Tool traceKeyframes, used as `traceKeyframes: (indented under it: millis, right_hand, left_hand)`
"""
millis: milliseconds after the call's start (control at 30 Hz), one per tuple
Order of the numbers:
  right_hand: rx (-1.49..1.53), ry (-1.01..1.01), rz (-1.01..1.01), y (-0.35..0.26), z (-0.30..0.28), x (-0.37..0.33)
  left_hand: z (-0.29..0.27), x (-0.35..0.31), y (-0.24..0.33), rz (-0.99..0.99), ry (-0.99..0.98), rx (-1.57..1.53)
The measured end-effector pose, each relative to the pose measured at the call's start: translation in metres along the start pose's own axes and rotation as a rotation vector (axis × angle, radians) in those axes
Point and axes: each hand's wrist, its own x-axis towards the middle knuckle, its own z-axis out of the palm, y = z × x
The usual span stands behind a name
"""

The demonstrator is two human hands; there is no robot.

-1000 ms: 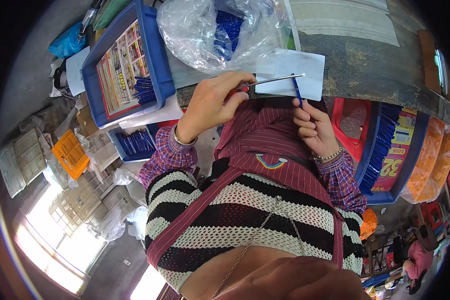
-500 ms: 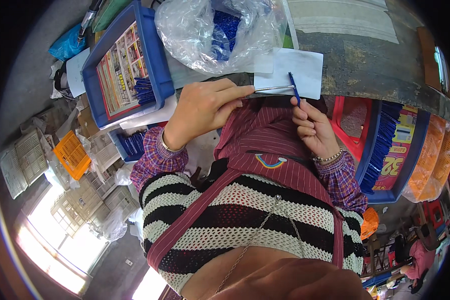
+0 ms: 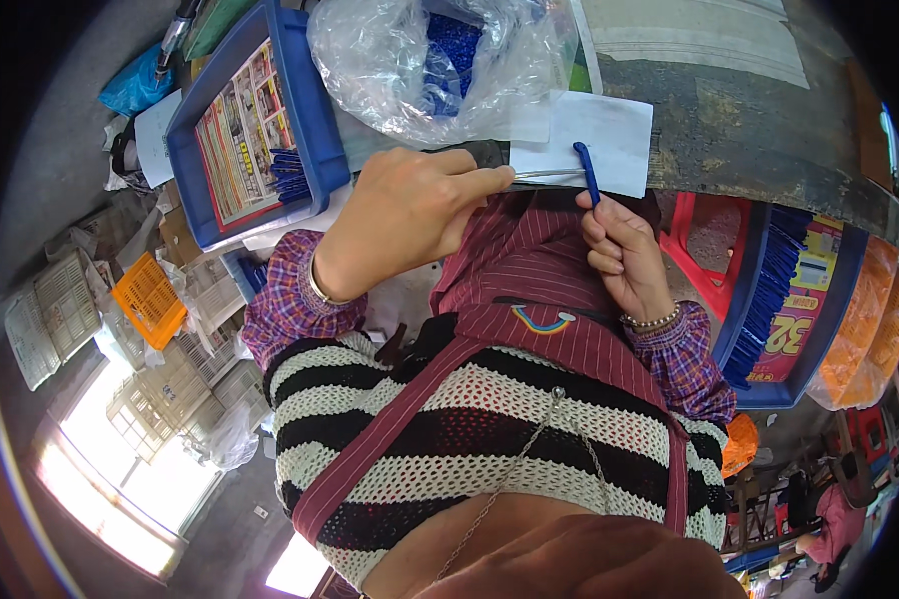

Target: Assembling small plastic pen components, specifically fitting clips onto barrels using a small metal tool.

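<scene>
My left hand point(image 3: 410, 215) is closed around a slim silver metal tool point(image 3: 551, 173), perhaps tweezers. Its far tip meets a narrow blue piece point(image 3: 588, 172), slightly bent at the top, whose exact kind I cannot make out. Thumb and fingers of my right hand point(image 3: 626, 245) pinch the lower end of that piece, which stands nearly upright. Behind it lies a sheet of white paper point(image 3: 624, 140) at the bench edge. An open clear plastic bag point(image 3: 370, 70) holding many small shiny blue pieces point(image 3: 452, 60) rests just beyond my hands.
At left, a blue tray point(image 3: 322, 150) carries newspapers and a bunch of blue pieces point(image 3: 290, 175). Another blue tray point(image 3: 804, 374), filled with similar pieces, stands at right beside a red stool point(image 3: 714, 250). The dark worn bench point(image 3: 729, 120) spans the far side. Another person point(image 3: 831, 524) appears far right.
My left hand has shifted slightly, its wrist and sleeve moving a little left. The blue piece has turned slightly in my right hand, showing a broader side.
</scene>
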Motion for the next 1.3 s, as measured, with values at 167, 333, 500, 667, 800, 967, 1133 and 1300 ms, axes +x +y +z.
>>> traceKeyframes:
  millis: [167,333,500,667,800,967,1133,1300]
  right_hand:
    - [-0.156,0.099,-0.072,0.005,0.008,0.001]
    - [-0.186,0.098,-0.084,0.004,0.005,0.004]
    - [-0.225,0.12,-0.114,0.004,0.007,0.005]
    - [-0.299,0.147,-0.203,0.012,0.004,0.009]
    - [-0.34,0.184,-0.261,0.014,0.003,0.009]
    - [-0.35,0.191,-0.244,0.012,0.006,0.01]
    - [-0.355,0.181,-0.248,0.012,0.004,0.01]
    - [-0.366,0.197,-0.24,0.015,0.004,0.007]
  left_hand:
    - [0.0,0.001,0.004,0.021,-0.007,0.056]
    - [0.005,-0.002,0.002,0.022,0.009,0.052]
    - [0.005,0.001,-0.007,0.048,0.02,0.013]
    - [0.016,0.002,-0.029,0.054,0.192,-0.366]
    - [0.031,0.0,-0.033,-0.054,0.175,-1.648]
    - [0.077,0.037,-0.008,0.036,0.133,-1.451]
    - [0.062,0.046,0.022,0.481,0.571,-1.141]
    - [0.102,0.051,0.007,0.227,0.39,-0.974]
